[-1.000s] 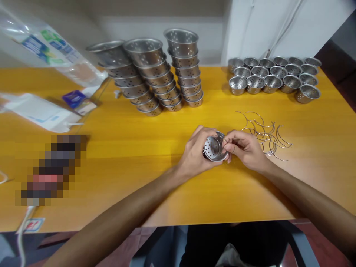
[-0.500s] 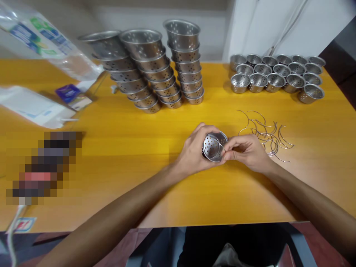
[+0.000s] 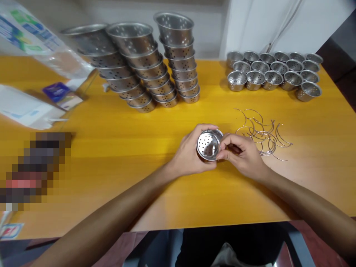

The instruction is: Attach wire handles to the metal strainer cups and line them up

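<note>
My left hand point(image 3: 191, 154) is wrapped round a perforated steel strainer cup point(image 3: 207, 144), its mouth tilted up towards me. At the cup's right rim, the thumb and fingers of my right hand point(image 3: 239, 152) are pinched together on a thin curved wire; in this frame the fingers hide most of that wire. Just beyond my right hand lies a loose heap of curved wires point(image 3: 267, 139) on the yellow table.
Tall leaning stacks of strainer cups point(image 3: 139, 63) stand at the back left. Rows of single cups point(image 3: 272, 79) fill the back right. On the left are a plastic package point(image 3: 52, 48), a white pouch point(image 3: 27, 107), a purple packet point(image 3: 57, 92) and a pixelated object point(image 3: 33, 167).
The cup has turned so its perforated bottom shows more fully. The right fingers stay at its rim, now covering the wire. The view has shifted slightly to the right.
</note>
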Demonstrator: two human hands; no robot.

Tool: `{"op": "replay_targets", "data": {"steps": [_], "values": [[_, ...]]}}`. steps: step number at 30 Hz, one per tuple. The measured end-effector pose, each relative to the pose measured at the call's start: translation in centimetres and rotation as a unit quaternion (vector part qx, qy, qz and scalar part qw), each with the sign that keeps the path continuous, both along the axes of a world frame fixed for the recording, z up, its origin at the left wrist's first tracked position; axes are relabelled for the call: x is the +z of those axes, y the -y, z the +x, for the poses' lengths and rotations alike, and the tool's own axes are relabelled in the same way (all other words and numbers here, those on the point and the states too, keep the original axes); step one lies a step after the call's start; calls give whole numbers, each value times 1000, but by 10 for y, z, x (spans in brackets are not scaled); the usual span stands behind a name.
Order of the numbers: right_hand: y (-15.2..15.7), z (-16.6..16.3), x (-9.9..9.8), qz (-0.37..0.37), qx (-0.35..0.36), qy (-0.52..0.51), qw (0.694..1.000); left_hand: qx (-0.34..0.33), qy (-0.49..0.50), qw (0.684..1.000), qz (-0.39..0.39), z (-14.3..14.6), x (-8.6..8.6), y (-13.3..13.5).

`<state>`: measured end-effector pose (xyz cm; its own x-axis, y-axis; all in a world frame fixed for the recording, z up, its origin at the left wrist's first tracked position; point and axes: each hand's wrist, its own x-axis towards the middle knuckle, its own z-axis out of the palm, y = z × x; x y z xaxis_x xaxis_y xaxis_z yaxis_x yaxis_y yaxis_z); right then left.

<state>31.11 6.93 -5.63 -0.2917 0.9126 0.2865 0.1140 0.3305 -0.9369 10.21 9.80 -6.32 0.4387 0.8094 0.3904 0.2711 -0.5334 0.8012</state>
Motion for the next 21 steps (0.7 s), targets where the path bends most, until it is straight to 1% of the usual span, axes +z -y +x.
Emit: {"op": "replay_targets", "data": {"steps": [5, 10, 13, 17, 21], "values": [[7, -4, -1, 52, -13, 9, 999, 7, -10, 999, 33, 0, 2, 6], [11, -6, -2, 66, -21, 2, 998, 9, -6, 997, 81, 0, 3, 8], [13, -7, -3, 83, -31, -5, 996, -1, 7, 994, 105, 1, 2, 7], [14, -7, -5, 100, -45, 5, 994, -6, 25, 995, 96, 4, 0, 8], [15, -9, -5, 109, -52, 13, 993, -19, 23, 996, 85, 5, -1, 9]]}}
